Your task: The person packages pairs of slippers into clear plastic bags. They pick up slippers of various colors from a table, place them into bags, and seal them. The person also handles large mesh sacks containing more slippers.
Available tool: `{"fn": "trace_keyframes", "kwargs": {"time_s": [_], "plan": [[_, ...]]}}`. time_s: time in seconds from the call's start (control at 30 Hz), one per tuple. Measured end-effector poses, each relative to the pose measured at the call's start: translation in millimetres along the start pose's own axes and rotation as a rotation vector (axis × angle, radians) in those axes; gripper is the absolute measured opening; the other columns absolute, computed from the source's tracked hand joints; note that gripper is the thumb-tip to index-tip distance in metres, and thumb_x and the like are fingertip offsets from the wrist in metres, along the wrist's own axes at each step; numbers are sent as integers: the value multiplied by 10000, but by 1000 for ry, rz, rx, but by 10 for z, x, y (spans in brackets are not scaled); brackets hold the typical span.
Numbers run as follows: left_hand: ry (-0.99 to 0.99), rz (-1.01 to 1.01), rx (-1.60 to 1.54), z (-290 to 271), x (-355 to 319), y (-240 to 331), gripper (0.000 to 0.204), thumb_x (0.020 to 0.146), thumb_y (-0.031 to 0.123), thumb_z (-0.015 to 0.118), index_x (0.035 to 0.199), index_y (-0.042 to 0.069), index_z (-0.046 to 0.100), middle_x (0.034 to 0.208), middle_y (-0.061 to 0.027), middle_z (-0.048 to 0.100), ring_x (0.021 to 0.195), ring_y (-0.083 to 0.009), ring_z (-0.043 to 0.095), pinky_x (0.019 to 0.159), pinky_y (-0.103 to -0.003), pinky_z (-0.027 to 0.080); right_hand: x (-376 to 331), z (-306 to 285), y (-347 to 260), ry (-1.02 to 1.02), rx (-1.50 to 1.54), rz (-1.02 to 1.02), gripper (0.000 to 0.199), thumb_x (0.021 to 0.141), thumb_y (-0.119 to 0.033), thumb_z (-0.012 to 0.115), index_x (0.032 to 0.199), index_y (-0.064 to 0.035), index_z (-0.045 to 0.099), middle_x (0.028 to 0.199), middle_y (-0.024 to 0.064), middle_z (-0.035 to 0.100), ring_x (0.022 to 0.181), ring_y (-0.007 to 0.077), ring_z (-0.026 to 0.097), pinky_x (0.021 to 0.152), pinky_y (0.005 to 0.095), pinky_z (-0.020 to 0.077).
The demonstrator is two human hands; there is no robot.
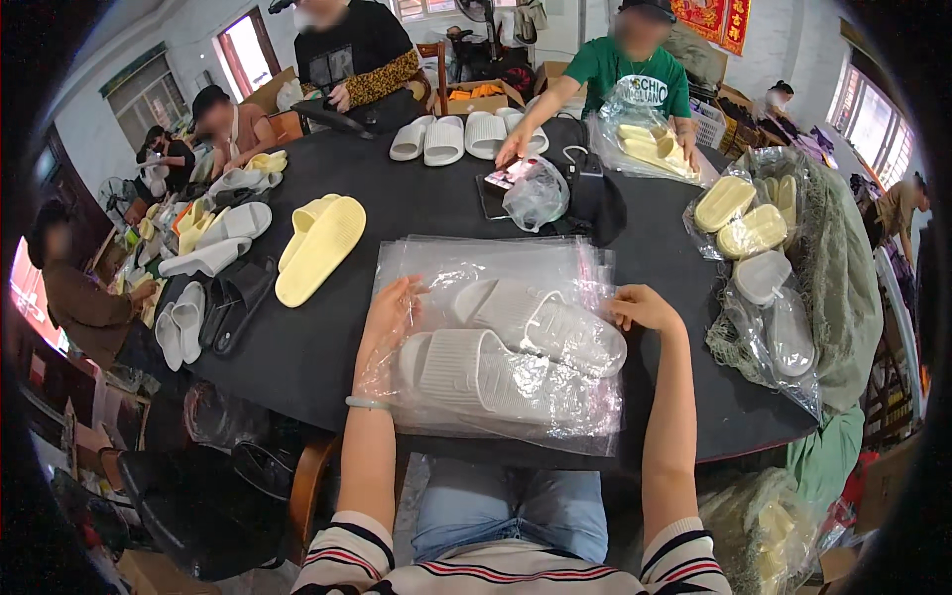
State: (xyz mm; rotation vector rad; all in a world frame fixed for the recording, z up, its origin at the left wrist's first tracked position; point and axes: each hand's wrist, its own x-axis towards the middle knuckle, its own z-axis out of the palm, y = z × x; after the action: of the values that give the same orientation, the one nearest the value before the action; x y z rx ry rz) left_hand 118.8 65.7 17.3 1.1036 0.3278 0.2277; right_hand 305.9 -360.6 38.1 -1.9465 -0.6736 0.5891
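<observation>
A pair of light grey slide slippers (466, 372) lies side by side inside a clear plastic bag (585, 412) in front of me. At the bag's left side, my left hand (393, 305) has its fingers apart and bent toward the slippers, partly veiled by glossy plastic. My right hand (645, 308) pinches the bag's right edge, close to the toe of the farther slipper. Beneath lies a stack of flat clear bags (426, 256) with pinkish strips along the right side.
Yellow slippers (322, 248), black slippers (238, 307) and more grey pairs (183, 322) lie to the left on the black table (297, 372). Bagged slippers (751, 228) rest at right beside green netting (843, 297). Across the table, a person in green (635, 74) handles bagged yellow slippers (654, 149).
</observation>
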Motion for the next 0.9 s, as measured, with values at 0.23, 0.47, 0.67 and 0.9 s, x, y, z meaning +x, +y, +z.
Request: {"fn": "trace_keyframes", "kwargs": {"time_s": [0.23,0.47,0.67,0.9], "plan": [[-16,48,-58,-55,67,-52,344,981,264,492,1198,5,557,1117,-148,643,773,-176,620,749,-309,513,-112,-14,-331,58,-223,498,490,846,-449,679,714,22,644,600,94,629,503,163,606,479,281,478],[-49,70,-77,-12,25,-32,379,985,291,489,1246,17,510,1190,-122,617,902,-182,606,790,-333,508,-7,-1,-92,124,189,-16,329,876,-315,672,764,-7,643,605,45,603,497,110,552,458,267,428],[-28,97,-76,10,18,-7,385,988,312,487,1253,34,509,1218,-112,598,939,-181,596,819,-343,500,5,64,-157,241,-90,332,488,881,-461,636,843,24,678,601,93,620,471,145,573,488,271,473],[-64,114,-129,-78,63,-22,381,998,317,473,1270,50,481,1219,-91,596,931,-199,598,852,-398,502,30,115,-110,248,368,-29,312,902,-310,647,753,-35,642,558,-47,468,482,56,379,440,239,275]]}}
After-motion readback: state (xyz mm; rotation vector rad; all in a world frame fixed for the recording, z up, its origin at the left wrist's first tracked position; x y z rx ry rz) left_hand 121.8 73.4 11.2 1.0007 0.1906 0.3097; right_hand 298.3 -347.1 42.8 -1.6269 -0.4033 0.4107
